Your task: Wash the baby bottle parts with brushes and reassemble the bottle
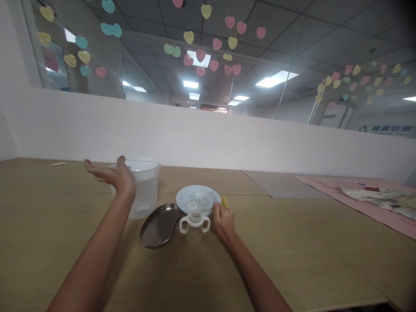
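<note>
My left hand [117, 175] is raised, palm up with fingers stretched out to the left. It is in front of a translucent plastic bucket [144, 190] and holds nothing. My right hand [224, 219] is closed in a pinch at the right rim of a white plate [182, 193]. What it grips, if anything, I cannot make out. A yellow object [225, 202] shows just behind its knuckles, partly hidden. Small clear and white parts [193, 204] lie in the plate. Nearer me stands a two-handled baby bottle [195, 229], its mouth uncovered. A metal kidney dish [159, 227] sits left of it.
Everything stands on a wood-coloured table [292, 260] against a low white wall [208, 143] with glass above. A flat pale stick [58, 164] lies at the far left. On the right, a pink cloth [325, 190] carries crumpled cloths [373, 197] and a pen.
</note>
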Demonstrator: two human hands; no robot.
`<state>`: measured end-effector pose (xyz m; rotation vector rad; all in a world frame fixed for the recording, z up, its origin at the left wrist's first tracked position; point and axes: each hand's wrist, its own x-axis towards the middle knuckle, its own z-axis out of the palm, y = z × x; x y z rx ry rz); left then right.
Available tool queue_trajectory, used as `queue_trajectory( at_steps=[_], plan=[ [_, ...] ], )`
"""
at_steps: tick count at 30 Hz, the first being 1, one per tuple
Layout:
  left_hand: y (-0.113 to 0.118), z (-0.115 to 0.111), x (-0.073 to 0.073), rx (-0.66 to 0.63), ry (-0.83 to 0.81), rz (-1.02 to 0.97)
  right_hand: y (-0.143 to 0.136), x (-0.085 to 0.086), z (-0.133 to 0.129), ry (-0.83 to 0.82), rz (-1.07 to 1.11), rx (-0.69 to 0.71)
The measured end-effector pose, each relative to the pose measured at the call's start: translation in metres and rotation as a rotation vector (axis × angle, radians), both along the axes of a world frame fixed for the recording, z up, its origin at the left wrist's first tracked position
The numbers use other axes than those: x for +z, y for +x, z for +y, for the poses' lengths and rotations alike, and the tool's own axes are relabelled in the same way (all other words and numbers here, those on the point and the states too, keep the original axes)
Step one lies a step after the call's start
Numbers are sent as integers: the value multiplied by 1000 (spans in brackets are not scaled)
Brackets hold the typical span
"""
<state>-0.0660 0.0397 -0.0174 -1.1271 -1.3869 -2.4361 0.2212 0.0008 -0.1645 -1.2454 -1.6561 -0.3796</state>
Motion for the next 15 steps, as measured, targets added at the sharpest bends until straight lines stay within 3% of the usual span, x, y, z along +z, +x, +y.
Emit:
queue_trajectory(
  at_steps=[1,2,4,6,7,11,15],
  plan=[
    [15,-5,-1,97,59,-17,3,1,2,-18,56,-58],
    [31,-8,-4,79,64,60,5,1,4,-39,99,-112],
    [63,-5,-16,-176,-117,362,11,1,8,-75,148,-205],
    [88,7,-36,-504,-560,836,16,-1,12,-93,150,-273],
    [97,15,-48,-574,-656,927,18,-3,14,-105,131,-297],
    [114,44,-88,-601,-788,1103,24,-15,26,-274,-67,-385],
    [120,54,-105,-566,-866,1247,24,-25,32,-434,-231,-385]
  ],
)
